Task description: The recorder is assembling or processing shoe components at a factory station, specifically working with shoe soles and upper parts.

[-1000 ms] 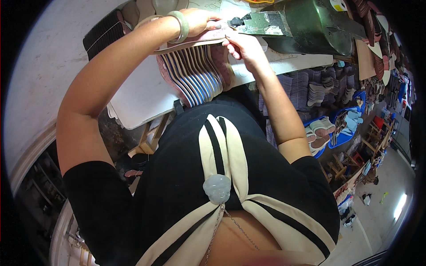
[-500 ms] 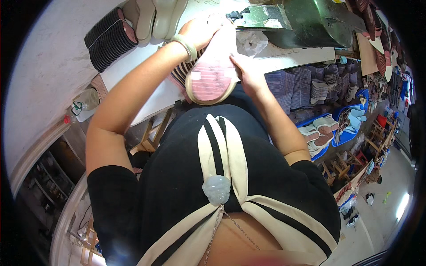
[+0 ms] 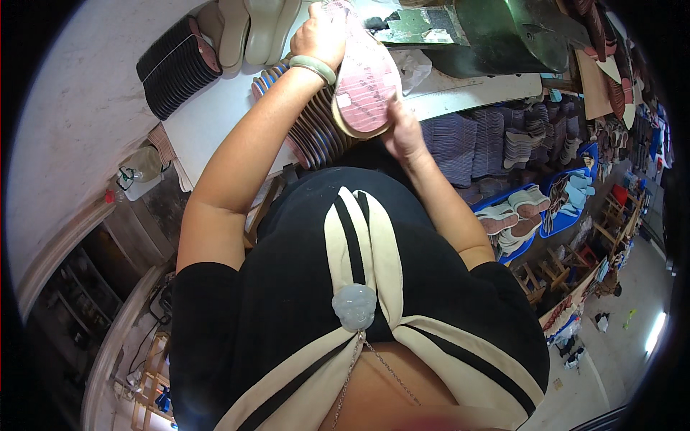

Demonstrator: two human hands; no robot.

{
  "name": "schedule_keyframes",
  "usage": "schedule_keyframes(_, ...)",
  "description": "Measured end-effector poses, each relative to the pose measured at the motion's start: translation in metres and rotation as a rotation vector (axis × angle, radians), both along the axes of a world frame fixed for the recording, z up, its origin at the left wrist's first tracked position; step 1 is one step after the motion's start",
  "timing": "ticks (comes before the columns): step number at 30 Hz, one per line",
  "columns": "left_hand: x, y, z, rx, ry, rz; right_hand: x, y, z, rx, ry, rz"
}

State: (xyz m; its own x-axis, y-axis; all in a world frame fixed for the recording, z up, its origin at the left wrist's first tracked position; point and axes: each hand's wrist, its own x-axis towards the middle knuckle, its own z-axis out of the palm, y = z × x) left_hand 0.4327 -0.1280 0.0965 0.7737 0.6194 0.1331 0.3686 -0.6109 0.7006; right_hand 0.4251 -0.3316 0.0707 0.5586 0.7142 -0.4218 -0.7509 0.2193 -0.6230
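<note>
A shoe sole point(image 3: 365, 82) with a pink, line-marked face and a cream rim is held up over the white worktable point(image 3: 215, 115), its broad end toward my body. My left hand point(image 3: 320, 37), below a pale bangle, is closed on the narrow far end of it. At the right edge of the broad end, my right hand point(image 3: 404, 133) grips the sole with the thumb on the pink face; its other fingers are mostly hidden. Just left of the sole, a row of striped insoles point(image 3: 316, 129) lies on the table, partly covered by my left forearm.
A tied stack of black soles point(image 3: 176, 68) and several beige soles point(image 3: 259, 29) occupy the table's far left. A green machine point(image 3: 496, 36) stands at the far right, crumpled white paper point(image 3: 413, 68) beside it. Right of the table are stacked grey insoles point(image 3: 449, 144) and blue baskets point(image 3: 568, 197).
Both hands have shifted with the sole, away from my body and slightly right. The sole has tilted, and more of the striped insoles shows. My right hand sits lower on its edge.
</note>
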Motion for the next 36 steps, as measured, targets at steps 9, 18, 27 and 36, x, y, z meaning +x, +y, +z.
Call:
schedule_keyframes(9, 0.018, 0.027, -0.016, -0.124, -0.030, 0.301, -0.003, 0.027, -0.016, -0.075, -0.080, 0.245)
schedule_keyframes(18, 0.019, 0.057, -0.031, -0.170, 0.077, 0.425, 0.008, 0.057, -0.008, -0.139, -0.112, 0.104)
schedule_keyframes(27, 0.029, 0.091, -0.002, -0.050, 0.338, -0.858, 0.033, 0.068, 0.003, -0.296, -0.164, 0.134)
schedule_keyframes(36, 0.009, 0.090, -0.013, -0.357, 0.260, -0.720, 0.046, 0.069, -0.004, -0.206, -0.289, 0.274)
